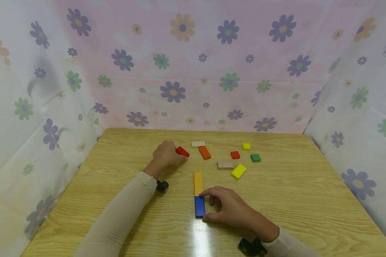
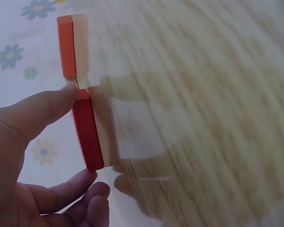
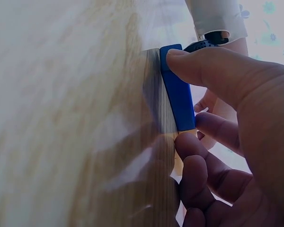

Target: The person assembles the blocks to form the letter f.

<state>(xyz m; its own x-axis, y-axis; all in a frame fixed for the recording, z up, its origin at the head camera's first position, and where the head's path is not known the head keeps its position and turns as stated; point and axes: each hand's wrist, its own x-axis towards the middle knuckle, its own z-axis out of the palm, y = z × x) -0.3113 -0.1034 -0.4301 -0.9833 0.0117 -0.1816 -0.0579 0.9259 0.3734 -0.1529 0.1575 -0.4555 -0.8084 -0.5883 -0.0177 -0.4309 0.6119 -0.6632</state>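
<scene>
As the right hand (image 1: 229,207) spans the blue block (image 1: 199,207), its thumb bears on the 6 o'clock end and its index finger on the 12 o'clock end — the fingers parted by one block length, pinching it lengthwise. This block lies flat on the tabletop (image 1: 276,200), seemingly meeting the amber block (image 1: 198,184) end to end at 12 o'clock, the pair nearly straight. At 11 o'clock from it, the left hand (image 1: 167,154) grips the long red block (image 1: 183,151), fingers similarly spread, thumb at its 4 o'clock end. Recommended: balanced pressure on the blue block, since excess thumb force could buckle the joint; the index fingertip, right at the seam, should not drag the amber block. The red block is best raised level — the orange block (image 1: 204,152) lies near its 3 o'clock side and could be knocked.
</scene>
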